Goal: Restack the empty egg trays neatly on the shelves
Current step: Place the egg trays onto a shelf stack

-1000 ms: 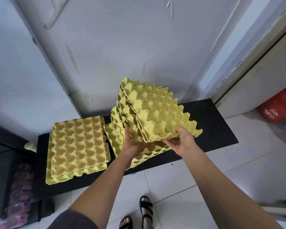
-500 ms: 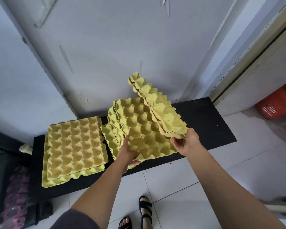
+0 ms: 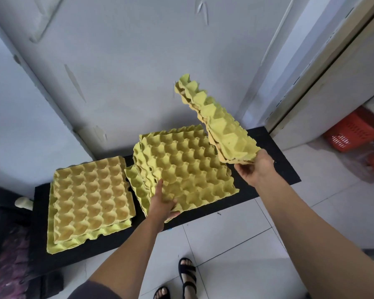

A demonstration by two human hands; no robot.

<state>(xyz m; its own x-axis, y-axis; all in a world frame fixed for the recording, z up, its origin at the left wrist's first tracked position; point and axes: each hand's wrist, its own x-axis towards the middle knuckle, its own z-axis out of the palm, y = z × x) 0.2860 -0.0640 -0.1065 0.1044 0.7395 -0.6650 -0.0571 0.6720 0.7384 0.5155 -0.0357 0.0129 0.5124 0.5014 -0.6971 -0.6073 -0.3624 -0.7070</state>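
Observation:
Yellow pulp egg trays lie on a low black shelf [image 3: 274, 160]. A neat short pile of trays [image 3: 89, 197] sits at the left. In the middle is an uneven stack of trays [image 3: 186, 167], fanned out along its left edge. My left hand [image 3: 162, 203] grips this stack at its near-left corner, thumb underneath. My right hand [image 3: 255, 167] holds a few nested trays [image 3: 220, 126] by their near corner, lifted and tilted steeply on edge above the shelf's right part.
A pale wall rises right behind the shelf. A door frame [image 3: 324, 78] runs up at the right, with a red basket [image 3: 354, 130] on the floor past it. Dark items [image 3: 7, 255] crowd the floor at left. Sandalled feet [image 3: 177, 279] stand on white tiles.
My right hand has lifted a few trays off the middle stack, swinging them up and to the right. The stack below has settled flatter under my left hand.

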